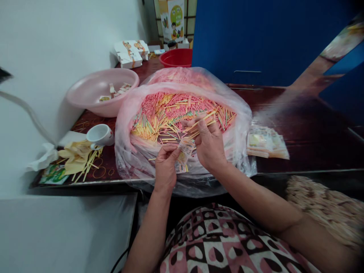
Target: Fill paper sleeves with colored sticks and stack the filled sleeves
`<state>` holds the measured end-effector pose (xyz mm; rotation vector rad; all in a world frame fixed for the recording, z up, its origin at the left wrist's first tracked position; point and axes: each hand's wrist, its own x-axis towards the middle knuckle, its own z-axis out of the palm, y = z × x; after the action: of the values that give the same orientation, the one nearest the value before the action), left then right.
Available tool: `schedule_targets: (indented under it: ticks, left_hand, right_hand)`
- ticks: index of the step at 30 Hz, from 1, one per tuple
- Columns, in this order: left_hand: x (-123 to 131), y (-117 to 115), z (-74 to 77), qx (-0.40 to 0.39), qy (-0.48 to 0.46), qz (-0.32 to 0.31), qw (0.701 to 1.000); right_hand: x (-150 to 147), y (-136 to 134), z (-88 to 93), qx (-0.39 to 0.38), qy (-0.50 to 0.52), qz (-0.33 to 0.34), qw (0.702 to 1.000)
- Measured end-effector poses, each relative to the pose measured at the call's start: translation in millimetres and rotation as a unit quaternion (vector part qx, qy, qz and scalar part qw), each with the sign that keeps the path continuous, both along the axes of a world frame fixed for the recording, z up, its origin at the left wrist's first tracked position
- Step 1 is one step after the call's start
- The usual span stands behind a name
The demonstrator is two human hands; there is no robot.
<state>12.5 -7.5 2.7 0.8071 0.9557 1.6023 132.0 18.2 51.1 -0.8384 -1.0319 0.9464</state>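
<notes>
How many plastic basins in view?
2: a pink plastic basin left of the big plastic bag, and a red plastic basin beyond the bag, at the far end. Others may be hidden behind the bag.

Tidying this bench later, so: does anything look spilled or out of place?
A white cup lies tipped on its side on the table, and loose yellow sticks are scattered beside it, outside the plastic bag.
</notes>
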Motion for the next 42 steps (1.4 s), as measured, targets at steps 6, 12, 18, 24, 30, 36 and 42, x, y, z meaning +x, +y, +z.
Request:
schedule_targets:
  ticks: [6,12,18,24,30,36,42]
  left_hand:
    - [-1,1,0.5,-0.004,-0.028,-0.019,0.999]
    - [0,0,2.5,-0.012,-0.056,-0.019,0.998]
    - [1,0,4.1,-0.026,-0.046,-0.009,0.999]
    - [0,1,1.4,-0.001,-0.023,-0.022,0.999]
    - [3,-1,4.7,0.01,-0.03,-0.025,0.999]
    - [3,0,6.2,0.043,0.01,-0.021,0.999]
    - [4,3,4.0,0.051,0.04,-0.023,0.998]
  right_hand:
    - [-11,-17,-5.2,0.058,0.002,-0.008,0.998]
    - [-8,-24,-8.2,0.085,0.013,-0.004,0.996]
    - [-5,-26,-12.2,0.087,0.006,-0.023,0.996]
    - [-2,-28,-7.5,0.093,-0.014,-0.037,0.995]
    - [-2,-27,-7.7,0.109,-0.003,-0.03,0.994]
    - [1,-23,-7.0,0.061,-0.013,0.0,0.998]
    - [9,-18,-8.8,-0.024,-0.118,0.056,0.991]
